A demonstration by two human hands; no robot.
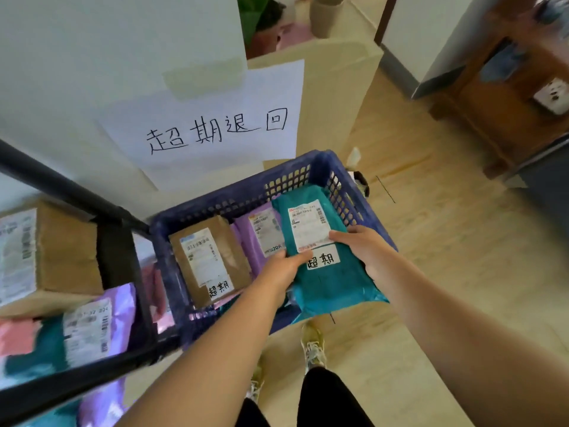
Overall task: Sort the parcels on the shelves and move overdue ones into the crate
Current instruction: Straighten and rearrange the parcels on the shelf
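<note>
A teal mailer parcel (331,278) with a white shipping label and a handwritten sticker hangs over the right half of the blue plastic crate (215,200). My left hand (281,268) grips its left edge and my right hand (366,249) grips its right edge. Inside the crate lie a brown cardboard parcel (228,238) with a similar sticker and a purple mailer (246,238). On the black shelf (77,192) at left sit a cardboard box (66,257), a purple mailer (120,303) and other soft parcels.
A paper sign (215,131) with handwritten characters is taped to the white wall above the crate. A cream partition (335,97) stands behind the crate. Wooden furniture (508,97) is at the far right. My feet (312,343) stand on the light wood floor.
</note>
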